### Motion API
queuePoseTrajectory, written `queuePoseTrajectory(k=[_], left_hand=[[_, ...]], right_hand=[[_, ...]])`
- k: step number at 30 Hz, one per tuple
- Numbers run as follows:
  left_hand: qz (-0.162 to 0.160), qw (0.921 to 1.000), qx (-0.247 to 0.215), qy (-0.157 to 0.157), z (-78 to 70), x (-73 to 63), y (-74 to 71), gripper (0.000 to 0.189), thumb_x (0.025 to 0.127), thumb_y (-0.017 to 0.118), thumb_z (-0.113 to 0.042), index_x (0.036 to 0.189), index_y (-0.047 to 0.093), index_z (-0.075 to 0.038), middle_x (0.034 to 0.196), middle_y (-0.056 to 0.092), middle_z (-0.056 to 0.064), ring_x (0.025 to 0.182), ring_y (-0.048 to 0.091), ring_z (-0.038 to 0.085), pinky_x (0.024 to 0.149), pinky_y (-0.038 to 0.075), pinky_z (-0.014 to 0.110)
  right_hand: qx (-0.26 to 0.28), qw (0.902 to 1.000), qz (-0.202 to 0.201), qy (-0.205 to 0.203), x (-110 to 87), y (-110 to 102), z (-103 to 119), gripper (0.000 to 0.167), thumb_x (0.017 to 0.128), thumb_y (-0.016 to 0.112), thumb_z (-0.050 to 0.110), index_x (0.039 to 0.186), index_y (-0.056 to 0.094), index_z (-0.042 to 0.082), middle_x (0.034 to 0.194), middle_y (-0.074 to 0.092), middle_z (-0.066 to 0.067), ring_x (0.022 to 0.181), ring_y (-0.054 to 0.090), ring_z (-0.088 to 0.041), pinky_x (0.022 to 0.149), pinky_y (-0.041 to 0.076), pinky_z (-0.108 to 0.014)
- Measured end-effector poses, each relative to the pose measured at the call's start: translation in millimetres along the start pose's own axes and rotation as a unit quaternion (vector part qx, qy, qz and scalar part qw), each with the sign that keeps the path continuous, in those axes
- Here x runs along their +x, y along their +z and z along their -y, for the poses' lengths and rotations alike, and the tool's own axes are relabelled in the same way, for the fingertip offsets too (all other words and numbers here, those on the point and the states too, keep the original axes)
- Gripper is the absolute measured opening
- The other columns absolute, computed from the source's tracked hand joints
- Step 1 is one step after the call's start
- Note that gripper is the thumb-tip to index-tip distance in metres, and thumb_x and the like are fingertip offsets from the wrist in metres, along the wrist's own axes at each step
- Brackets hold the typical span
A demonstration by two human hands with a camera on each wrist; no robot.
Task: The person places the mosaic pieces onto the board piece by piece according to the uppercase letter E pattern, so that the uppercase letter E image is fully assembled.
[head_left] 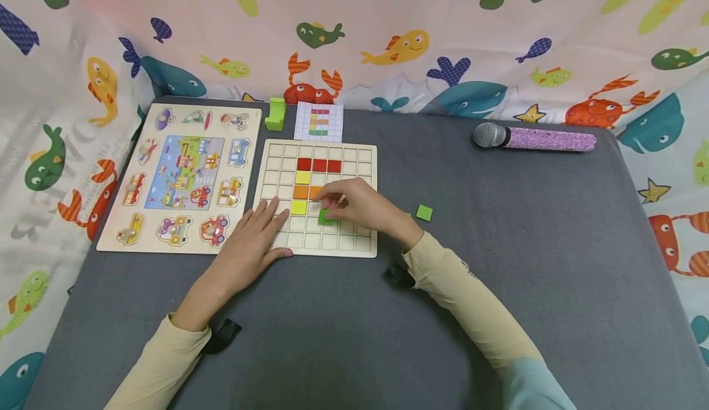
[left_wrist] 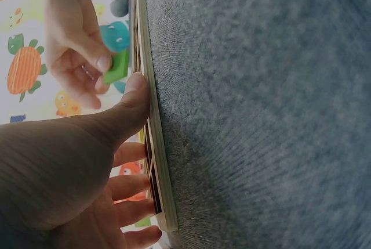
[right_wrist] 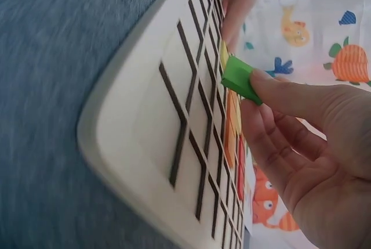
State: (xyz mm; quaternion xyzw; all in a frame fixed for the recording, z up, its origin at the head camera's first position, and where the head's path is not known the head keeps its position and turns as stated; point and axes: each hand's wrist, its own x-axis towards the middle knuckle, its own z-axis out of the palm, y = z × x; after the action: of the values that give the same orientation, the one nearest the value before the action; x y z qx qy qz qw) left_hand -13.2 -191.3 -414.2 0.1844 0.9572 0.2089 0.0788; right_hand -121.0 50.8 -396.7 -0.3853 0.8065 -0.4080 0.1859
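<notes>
A pale wooden grid board (head_left: pixel 354 245) lies on the grey table. Just above its lower rows, my right hand (head_left: pixel 360 204) pinches a green square tile (right_wrist: pixel 239 79) between thumb and fingertips. My left hand (head_left: pixel 249 247) rests on the board's lower left corner, fingers spread and thumb along the near edge. Three red tiles (head_left: pixel 319 165) fill a row of cells near the top. Below them come a yellow tile (head_left: pixel 302 177), orange tiles (head_left: pixel 300 192) partly covered by the right hand, and another yellow tile (head_left: pixel 298 207). A loose green tile (head_left: pixel 424 213) lies right of the board.
Left of the board is a wooden vehicle puzzle (head_left: pixel 130 213), partly overlapped by my left hand. Behind the board are a pattern card (head_left: pixel 319 124) and a green block piece (head_left: pixel 275 114). A microphone (head_left: pixel 545 139) lies at the back right, before a sea-animal curtain (head_left: pixel 376 4).
</notes>
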Motion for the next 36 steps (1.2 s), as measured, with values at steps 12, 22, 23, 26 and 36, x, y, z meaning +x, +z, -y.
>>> queuePoseTrajectory(k=[12,22,23,26,36], left_hand=[[-0.003,1.0000,0.003,0.003,3.2,-1.8,1.9,0.074,0.091,0.069,-0.035,0.149,0.038,0.000,0.158,0.023,0.023,0.147,0.015,0.042,0.117,0.014,0.057],[-0.008,0.9999,-0.003,0.009,1.0,0.2,1.2,0.072,0.091,0.069,-0.034,0.148,0.039,0.000,0.158,0.023,0.023,0.146,0.016,0.042,0.116,0.015,0.058],[-0.009,0.9999,-0.002,0.009,1.1,0.2,1.4,0.072,0.091,0.069,-0.033,0.148,0.040,0.000,0.158,0.024,0.023,0.146,0.017,0.042,0.116,0.015,0.058],[-0.010,0.9999,-0.004,0.010,1.1,-0.2,1.2,0.071,0.091,0.069,-0.033,0.148,0.040,0.001,0.158,0.024,0.023,0.146,0.017,0.042,0.116,0.015,0.057],[0.001,1.0000,-0.003,0.005,1.4,0.4,-0.3,0.073,0.092,0.068,-0.034,0.149,0.038,0.000,0.159,0.022,0.022,0.147,0.015,0.041,0.117,0.013,0.056]], right_hand=[[0.005,0.9999,0.012,0.003,28.9,31,18,0.026,0.088,0.073,0.004,0.113,0.070,0.003,0.090,0.067,-0.003,0.083,0.059,-0.010,0.077,0.050,-0.019],[-0.057,0.9979,0.021,0.021,33.1,40,22,0.024,0.090,0.070,0.002,0.113,0.071,0.008,0.093,0.068,-0.002,0.083,0.059,-0.010,0.076,0.049,-0.021],[-0.063,0.9976,0.020,0.024,32.8,41,22,0.024,0.090,0.070,0.002,0.113,0.071,0.008,0.094,0.068,-0.002,0.084,0.059,-0.010,0.076,0.048,-0.021],[-0.076,0.9965,0.015,0.031,32.4,43,24,0.024,0.090,0.070,0.003,0.113,0.071,0.007,0.095,0.068,-0.002,0.085,0.059,-0.010,0.076,0.048,-0.020],[-0.084,0.9960,0.014,0.026,20.3,30,23,0.026,0.091,0.067,0.002,0.116,0.069,0.007,0.104,0.070,-0.003,0.093,0.062,-0.011,0.084,0.049,-0.022]])
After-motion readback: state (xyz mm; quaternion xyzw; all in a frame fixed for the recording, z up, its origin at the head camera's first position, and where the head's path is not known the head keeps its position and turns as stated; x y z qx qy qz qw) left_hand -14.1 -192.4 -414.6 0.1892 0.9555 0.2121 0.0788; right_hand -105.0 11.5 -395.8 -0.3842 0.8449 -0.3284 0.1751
